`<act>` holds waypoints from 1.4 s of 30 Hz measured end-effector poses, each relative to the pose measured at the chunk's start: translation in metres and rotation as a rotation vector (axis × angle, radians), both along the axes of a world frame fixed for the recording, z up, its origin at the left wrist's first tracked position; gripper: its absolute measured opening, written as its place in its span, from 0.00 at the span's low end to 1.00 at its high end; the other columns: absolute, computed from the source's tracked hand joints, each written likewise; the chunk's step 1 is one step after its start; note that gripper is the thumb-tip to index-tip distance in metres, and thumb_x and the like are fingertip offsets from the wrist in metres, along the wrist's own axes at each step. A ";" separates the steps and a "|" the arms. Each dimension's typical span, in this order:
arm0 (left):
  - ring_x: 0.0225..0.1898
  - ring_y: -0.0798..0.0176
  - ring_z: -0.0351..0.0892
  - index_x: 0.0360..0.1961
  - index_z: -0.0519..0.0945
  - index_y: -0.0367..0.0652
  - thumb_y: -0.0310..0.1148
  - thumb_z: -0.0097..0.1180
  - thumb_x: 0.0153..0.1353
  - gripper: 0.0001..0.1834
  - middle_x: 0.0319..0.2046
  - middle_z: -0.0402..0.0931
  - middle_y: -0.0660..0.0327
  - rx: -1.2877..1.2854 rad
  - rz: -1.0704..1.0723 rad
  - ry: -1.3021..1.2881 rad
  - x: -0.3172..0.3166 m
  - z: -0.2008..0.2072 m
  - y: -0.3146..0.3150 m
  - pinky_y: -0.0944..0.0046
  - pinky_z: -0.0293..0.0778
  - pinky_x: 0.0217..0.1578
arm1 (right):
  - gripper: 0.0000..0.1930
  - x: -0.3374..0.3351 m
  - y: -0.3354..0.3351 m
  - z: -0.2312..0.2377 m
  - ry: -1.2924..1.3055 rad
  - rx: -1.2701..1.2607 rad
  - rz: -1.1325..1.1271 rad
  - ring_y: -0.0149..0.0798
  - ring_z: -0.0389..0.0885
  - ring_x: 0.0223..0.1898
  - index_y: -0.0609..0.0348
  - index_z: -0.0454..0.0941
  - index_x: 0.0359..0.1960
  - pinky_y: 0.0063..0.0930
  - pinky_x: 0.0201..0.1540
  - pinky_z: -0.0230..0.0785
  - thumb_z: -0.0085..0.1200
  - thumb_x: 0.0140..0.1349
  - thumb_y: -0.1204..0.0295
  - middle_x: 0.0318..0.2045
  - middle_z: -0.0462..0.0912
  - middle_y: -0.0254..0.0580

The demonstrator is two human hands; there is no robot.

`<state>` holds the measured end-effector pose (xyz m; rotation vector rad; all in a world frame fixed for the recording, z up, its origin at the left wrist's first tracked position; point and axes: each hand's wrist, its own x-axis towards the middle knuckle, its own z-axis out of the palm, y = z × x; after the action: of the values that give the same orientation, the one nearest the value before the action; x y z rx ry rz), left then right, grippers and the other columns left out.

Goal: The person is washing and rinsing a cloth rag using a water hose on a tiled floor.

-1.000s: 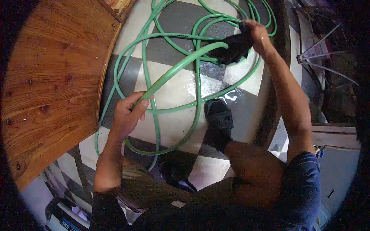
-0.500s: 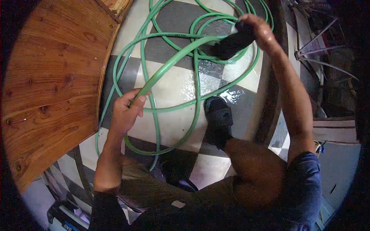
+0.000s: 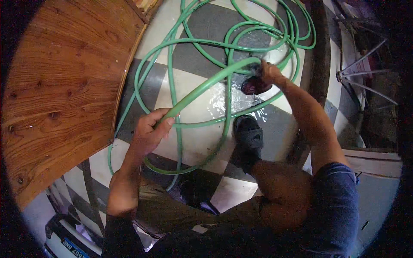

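My left hand [image 3: 150,129] is wrapped round a green garden hose [image 3: 202,88], its free end slanting up to the right. Close to that end, my right hand [image 3: 270,73] grips a dark, shoe-like thing [image 3: 254,86] with a dark red face, tilted above the floor. Its exact kind is hard to make out. Water appears to splash where hose and dark thing meet. My foot in a black slide sandal [image 3: 249,133] rests on the floor just below.
Green hose loops [image 3: 297,26] lie over the wet black-and-white checkered floor [image 3: 200,107]. A wooden panel [image 3: 64,90] stands at left, a dark ledge [image 3: 316,51] runs along the right, and beyond it are metal spokes [image 3: 365,73]. A vehicle's corner [image 3: 69,236] shows at lower left.
My right hand has moved down and left with the dark thing, which has turned to show its reddish face. My left hand keeps hold of the hose. The view has shifted slightly.
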<state>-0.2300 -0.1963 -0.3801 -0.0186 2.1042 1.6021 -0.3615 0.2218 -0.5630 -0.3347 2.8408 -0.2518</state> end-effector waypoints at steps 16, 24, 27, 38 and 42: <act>0.17 0.76 0.63 0.38 0.74 0.38 0.34 0.48 0.54 0.13 0.18 0.67 0.67 -0.028 -0.057 -0.024 -0.007 0.008 0.006 0.74 0.60 0.19 | 0.18 -0.013 -0.002 0.056 0.408 -0.198 0.086 0.55 0.70 0.28 0.67 0.71 0.23 0.41 0.30 0.63 0.54 0.44 0.60 0.24 0.71 0.55; 0.16 0.76 0.63 0.37 0.74 0.38 0.33 0.48 0.54 0.12 0.18 0.67 0.67 0.012 -0.086 -0.034 -0.009 0.005 0.011 0.75 0.61 0.18 | 0.10 -0.042 0.027 0.098 -0.135 -1.072 -0.764 0.32 0.65 0.13 0.61 0.67 0.24 0.26 0.13 0.58 0.46 0.50 0.66 0.15 0.69 0.35; 0.16 0.76 0.63 0.37 0.74 0.38 0.33 0.47 0.55 0.12 0.18 0.67 0.67 0.018 -0.087 -0.029 -0.010 0.005 0.011 0.75 0.61 0.18 | 0.12 -0.028 0.036 0.058 0.040 -0.651 -0.549 0.40 0.72 0.19 0.62 0.69 0.25 0.31 0.22 0.64 0.49 0.50 0.64 0.17 0.73 0.40; 0.16 0.75 0.64 0.38 0.75 0.38 0.34 0.47 0.55 0.13 0.18 0.68 0.66 -0.020 -0.005 -0.042 -0.008 0.001 -0.003 0.74 0.62 0.19 | 0.21 -0.012 -0.004 0.007 0.065 -0.163 0.181 0.54 0.70 0.41 0.59 0.63 0.48 0.41 0.44 0.63 0.43 0.50 0.68 0.39 0.72 0.56; 0.16 0.75 0.65 0.38 0.75 0.38 0.34 0.47 0.55 0.13 0.17 0.67 0.65 -0.078 -0.002 -0.004 -0.006 -0.001 -0.009 0.73 0.62 0.19 | 0.17 -0.003 -0.025 0.016 0.026 0.073 0.054 0.54 0.71 0.38 0.57 0.69 0.38 0.39 0.40 0.64 0.48 0.47 0.63 0.34 0.73 0.56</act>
<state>-0.2359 -0.2049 -0.3806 -0.0453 2.1619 1.5168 -0.3641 0.1963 -0.5466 -0.4015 2.8528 -0.1333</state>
